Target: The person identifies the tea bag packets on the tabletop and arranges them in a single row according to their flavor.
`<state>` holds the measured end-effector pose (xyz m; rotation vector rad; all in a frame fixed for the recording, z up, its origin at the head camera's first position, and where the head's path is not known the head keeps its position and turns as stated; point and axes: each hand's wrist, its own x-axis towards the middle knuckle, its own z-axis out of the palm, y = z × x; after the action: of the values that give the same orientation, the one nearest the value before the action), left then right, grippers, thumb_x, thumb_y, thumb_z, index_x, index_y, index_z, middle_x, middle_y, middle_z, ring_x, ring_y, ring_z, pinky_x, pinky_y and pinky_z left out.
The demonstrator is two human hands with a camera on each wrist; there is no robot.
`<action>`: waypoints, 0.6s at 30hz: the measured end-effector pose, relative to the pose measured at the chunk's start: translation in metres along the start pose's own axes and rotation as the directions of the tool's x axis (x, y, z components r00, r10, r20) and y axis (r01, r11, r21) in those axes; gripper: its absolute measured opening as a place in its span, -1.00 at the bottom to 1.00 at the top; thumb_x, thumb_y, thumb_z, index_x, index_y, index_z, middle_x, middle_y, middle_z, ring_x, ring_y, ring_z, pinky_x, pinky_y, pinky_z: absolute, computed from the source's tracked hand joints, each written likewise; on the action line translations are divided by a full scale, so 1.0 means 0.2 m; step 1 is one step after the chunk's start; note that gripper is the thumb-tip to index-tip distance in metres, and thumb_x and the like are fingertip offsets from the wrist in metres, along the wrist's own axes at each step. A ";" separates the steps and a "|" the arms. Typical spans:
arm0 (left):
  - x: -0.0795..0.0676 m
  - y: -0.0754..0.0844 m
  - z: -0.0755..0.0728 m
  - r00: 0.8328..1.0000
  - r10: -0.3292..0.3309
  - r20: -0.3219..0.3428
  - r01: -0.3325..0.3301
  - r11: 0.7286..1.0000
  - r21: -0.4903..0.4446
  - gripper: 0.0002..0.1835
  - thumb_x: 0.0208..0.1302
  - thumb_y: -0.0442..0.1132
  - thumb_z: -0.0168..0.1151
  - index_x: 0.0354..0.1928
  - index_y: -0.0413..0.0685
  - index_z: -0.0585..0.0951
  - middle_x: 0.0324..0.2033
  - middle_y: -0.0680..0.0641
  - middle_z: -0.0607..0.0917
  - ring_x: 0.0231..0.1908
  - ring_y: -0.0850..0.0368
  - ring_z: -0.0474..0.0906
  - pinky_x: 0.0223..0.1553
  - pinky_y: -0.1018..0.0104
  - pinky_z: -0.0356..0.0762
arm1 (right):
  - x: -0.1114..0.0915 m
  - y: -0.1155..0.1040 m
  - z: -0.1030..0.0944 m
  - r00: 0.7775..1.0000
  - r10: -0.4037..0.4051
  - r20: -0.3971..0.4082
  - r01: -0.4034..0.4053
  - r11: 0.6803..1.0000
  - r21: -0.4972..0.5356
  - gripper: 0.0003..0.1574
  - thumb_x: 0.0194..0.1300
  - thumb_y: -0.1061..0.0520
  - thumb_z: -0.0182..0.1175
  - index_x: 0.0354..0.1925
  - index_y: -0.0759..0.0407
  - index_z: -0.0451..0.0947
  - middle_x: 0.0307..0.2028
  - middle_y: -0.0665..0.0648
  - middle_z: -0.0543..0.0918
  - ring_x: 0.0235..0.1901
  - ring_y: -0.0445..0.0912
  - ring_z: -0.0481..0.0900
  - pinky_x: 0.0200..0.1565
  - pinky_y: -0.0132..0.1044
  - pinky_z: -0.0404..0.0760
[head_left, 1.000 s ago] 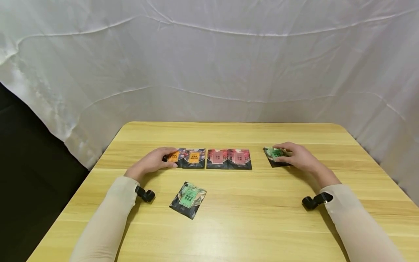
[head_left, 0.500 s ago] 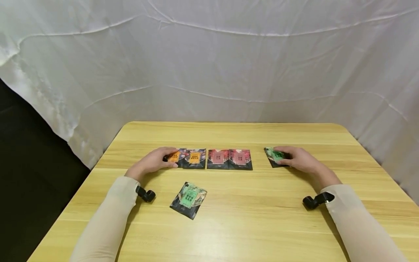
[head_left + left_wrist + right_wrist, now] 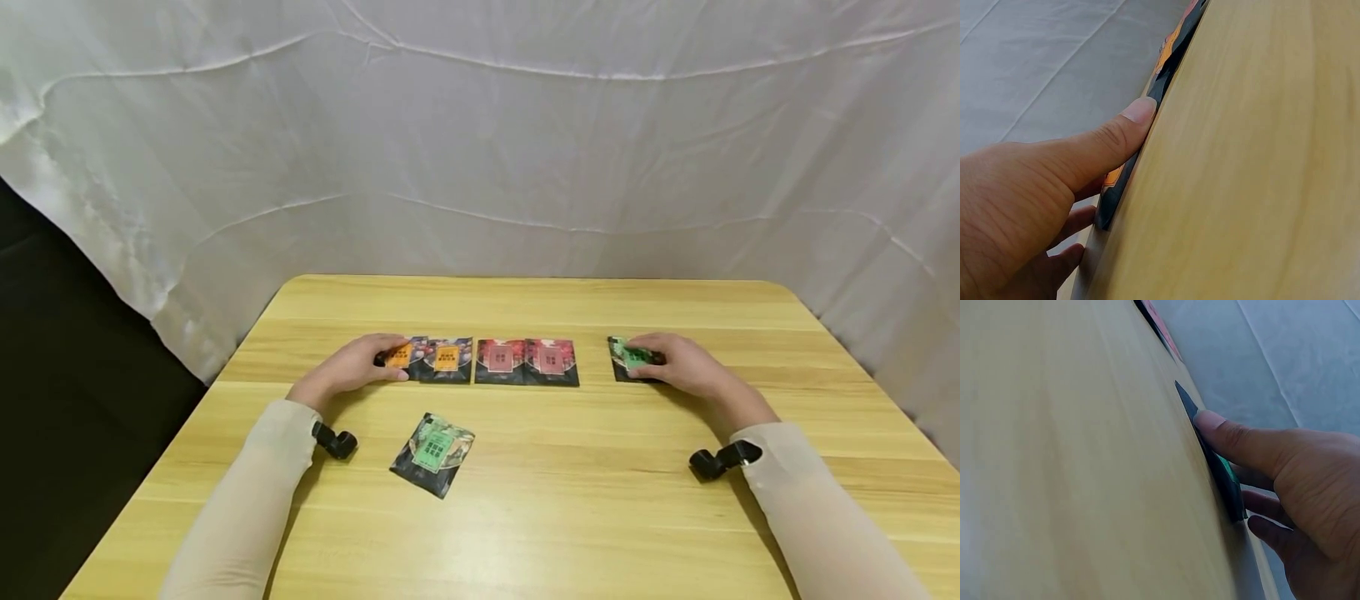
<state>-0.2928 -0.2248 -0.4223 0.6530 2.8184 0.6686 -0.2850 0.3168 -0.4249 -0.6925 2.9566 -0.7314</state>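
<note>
In the head view my left hand (image 3: 351, 365) holds the leftmost orange-labelled packet (image 3: 399, 357), thumb at its near edge and index finger at its far edge. The thumb lies along the packet's dark near edge in the left wrist view. Beside it lies a second orange-labelled packet (image 3: 447, 358). At the right, my right hand (image 3: 690, 365) grips a green-labelled packet (image 3: 620, 360) between thumb and fingers, covering its right part. The right wrist view shows that packet's dark near edge slightly raised from the table.
Two red-labelled packets (image 3: 501, 358) lie side by side in the middle of the row. Another green-labelled packet (image 3: 432, 454) lies askew nearer the front. The wooden table (image 3: 570, 500) ends at a pale cloth backdrop (image 3: 480, 150).
My right hand has turned the green-labelled packet straighter and shifted it slightly right. My left hand stays on the orange-labelled packet, and the other packets keep their places.
</note>
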 end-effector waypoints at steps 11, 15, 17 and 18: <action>0.00 0.00 0.00 1.000 0.005 -0.006 -0.005 1.000 -0.003 -0.17 0.27 0.17 0.28 0.47 -0.03 0.28 0.41 -0.20 0.28 0.40 -0.22 0.12 0.37 -0.17 0.09 | 0.00 -0.05 0.01 1.000 0.015 0.026 -0.015 1.000 -0.016 -0.26 0.28 -0.17 0.30 0.27 0.22 0.49 0.25 0.35 0.46 0.27 0.32 0.31 0.25 0.24 0.28; 0.00 0.00 0.00 1.000 0.006 -0.005 -0.006 1.000 -0.005 -0.17 0.26 0.17 0.28 0.47 -0.03 0.27 0.41 -0.21 0.29 0.40 -0.23 0.13 0.37 -0.18 0.09 | 0.01 -0.08 0.01 1.000 -0.011 0.029 0.012 0.999 -0.039 -0.25 0.27 -0.18 0.30 0.26 0.22 0.50 0.24 0.34 0.48 0.26 0.31 0.34 0.25 0.23 0.30; 0.00 0.00 0.00 1.000 0.005 -0.006 -0.005 1.000 -0.005 -0.17 0.26 0.17 0.29 0.47 -0.03 0.28 0.41 -0.20 0.29 0.40 -0.22 0.13 0.37 -0.17 0.09 | 0.01 -0.09 0.02 0.999 -0.021 0.033 0.022 0.999 -0.048 -0.25 0.28 -0.19 0.30 0.26 0.22 0.50 0.23 0.34 0.48 0.25 0.31 0.36 0.25 0.23 0.30; 0.00 0.00 0.00 1.000 0.005 -0.007 -0.005 1.000 -0.007 -0.17 0.26 0.16 0.29 0.47 -0.03 0.28 0.41 -0.21 0.29 0.40 -0.22 0.13 0.37 -0.18 0.09 | 0.01 -0.09 0.03 0.999 -0.022 0.033 0.023 0.999 -0.047 -0.25 0.28 -0.18 0.30 0.27 0.22 0.49 0.23 0.34 0.48 0.24 0.30 0.36 0.24 0.23 0.31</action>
<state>-0.2928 -0.2249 -0.4226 0.6578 2.8201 0.6822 -0.2790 0.2985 -0.4208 -0.7345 2.9501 -0.6471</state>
